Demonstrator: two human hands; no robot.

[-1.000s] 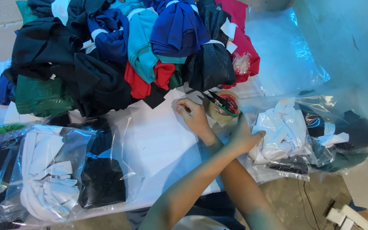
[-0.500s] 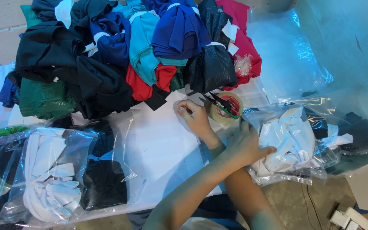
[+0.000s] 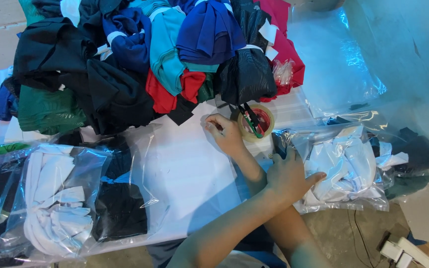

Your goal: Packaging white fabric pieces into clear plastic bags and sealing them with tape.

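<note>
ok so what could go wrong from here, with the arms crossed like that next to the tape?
1. The scissors lie across the tape roll, right beside the right hand; a careless grab could meet the blades.
2. The left hand presses the bagged white garment, and its forearm crosses over the right one, so either arm may hinder the other.
3. The clothes pile bulges toward the roll and might slump onto it.

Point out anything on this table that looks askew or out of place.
The scissors lie across the hole of the tape roll instead of on the table. The pile of clothes is loose and tangled, not folded. The left hand presses a clear bag that overhangs the table's near edge.
</note>
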